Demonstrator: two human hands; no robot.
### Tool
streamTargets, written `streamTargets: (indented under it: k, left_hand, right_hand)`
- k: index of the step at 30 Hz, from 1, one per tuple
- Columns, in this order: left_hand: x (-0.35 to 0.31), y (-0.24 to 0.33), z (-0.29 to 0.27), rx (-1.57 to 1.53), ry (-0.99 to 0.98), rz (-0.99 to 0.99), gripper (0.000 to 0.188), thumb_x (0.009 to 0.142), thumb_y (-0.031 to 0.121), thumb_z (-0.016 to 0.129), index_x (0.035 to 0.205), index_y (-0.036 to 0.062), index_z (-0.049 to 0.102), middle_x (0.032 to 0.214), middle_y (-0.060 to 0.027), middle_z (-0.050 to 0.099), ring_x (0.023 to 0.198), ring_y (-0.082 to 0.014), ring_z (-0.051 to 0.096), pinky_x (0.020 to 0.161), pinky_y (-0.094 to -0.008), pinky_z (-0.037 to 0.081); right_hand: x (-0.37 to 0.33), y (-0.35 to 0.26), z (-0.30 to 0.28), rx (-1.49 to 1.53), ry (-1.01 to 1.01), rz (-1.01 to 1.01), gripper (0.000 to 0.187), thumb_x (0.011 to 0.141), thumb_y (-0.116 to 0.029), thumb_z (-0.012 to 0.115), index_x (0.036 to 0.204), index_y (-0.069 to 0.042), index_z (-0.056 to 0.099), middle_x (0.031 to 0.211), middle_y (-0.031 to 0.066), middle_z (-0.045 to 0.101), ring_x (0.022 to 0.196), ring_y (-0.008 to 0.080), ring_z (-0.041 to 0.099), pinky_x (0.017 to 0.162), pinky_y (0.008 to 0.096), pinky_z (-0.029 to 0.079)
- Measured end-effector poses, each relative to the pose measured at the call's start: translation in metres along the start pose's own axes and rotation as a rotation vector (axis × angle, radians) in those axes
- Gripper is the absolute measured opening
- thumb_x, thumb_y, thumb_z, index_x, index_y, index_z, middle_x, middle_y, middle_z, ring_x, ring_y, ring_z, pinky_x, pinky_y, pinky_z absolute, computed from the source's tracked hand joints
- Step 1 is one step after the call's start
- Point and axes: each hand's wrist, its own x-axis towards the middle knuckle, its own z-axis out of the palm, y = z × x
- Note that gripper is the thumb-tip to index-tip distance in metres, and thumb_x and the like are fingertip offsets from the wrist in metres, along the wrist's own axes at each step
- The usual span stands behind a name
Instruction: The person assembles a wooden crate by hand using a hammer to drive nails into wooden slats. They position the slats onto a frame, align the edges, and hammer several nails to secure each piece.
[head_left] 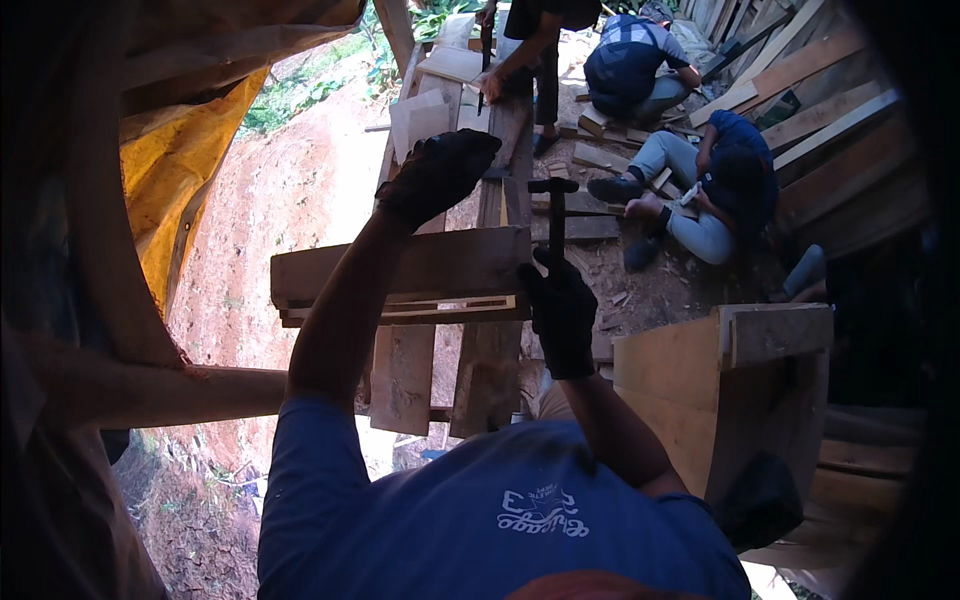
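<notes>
My right hand (562, 318), in a black glove, is closed round the handle of a hammer (555, 215). The hammer stands upright with its dark head at the top. Just left of it lies a wooden box-like piece (405, 265) made of boards, with narrow gaps along its near side. My left hand (438, 178), also in a black glove, is raised beyond that piece with its fingers curled. What it grips, if anything, is hidden by the dark glove. My left forearm crosses in front of the wooden piece.
A plank bench (404, 375) runs under the wooden piece. At right stands an open wooden box (668, 385). Beyond, one person (540, 40) stands with a saw-like tool; two others (635, 65) sit among planks (830, 130). A yellow tarp (170, 180) hangs at left above a wooden pole (200, 395).
</notes>
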Motion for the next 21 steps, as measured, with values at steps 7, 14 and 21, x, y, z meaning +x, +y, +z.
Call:
streamTargets:
  k: [7,14,21]
  left_hand:
    - [0.022,-0.025,0.047,-0.557,-0.361,0.024,0.030,0.110,0.023,0.060,0.135,0.0110,0.070,0.128,-0.0101,0.074,0.112,-0.0235,0.071,0.097,-0.0369,0.057]
    - [0.028,-0.012,0.031,-0.396,-0.591,-0.052,0.048,0.105,0.037,0.070,0.143,0.0102,0.062,0.130,-0.0093,0.072,0.110,-0.0235,0.072,0.099,-0.0368,0.055]
    - [0.023,-0.015,0.002,-0.483,-0.790,-0.206,0.120,0.078,0.041,0.097,0.169,0.0176,0.022,0.152,-0.0261,0.054,0.127,-0.0338,0.066,0.110,-0.0429,0.053]
  right_hand:
    - [0.001,-0.005,-0.002,-0.215,0.016,-0.116,0.041,0.094,-0.025,0.084,0.129,-0.007,0.072,0.084,0.0035,0.064,0.072,0.0125,0.062,0.071,0.0315,0.053]
    - [-0.014,-0.025,-0.038,-0.266,0.057,-0.214,0.037,0.096,-0.007,0.075,0.132,-0.004,0.068,0.109,0.0127,0.077,0.080,0.0177,0.071,0.070,0.0359,0.056]
    - [-0.038,-0.070,-0.075,-0.747,0.055,-0.482,0.037,0.100,0.000,0.062,0.138,-0.002,0.065,0.103,0.0139,0.070,0.078,0.0249,0.068,0.067,0.0349,0.052]
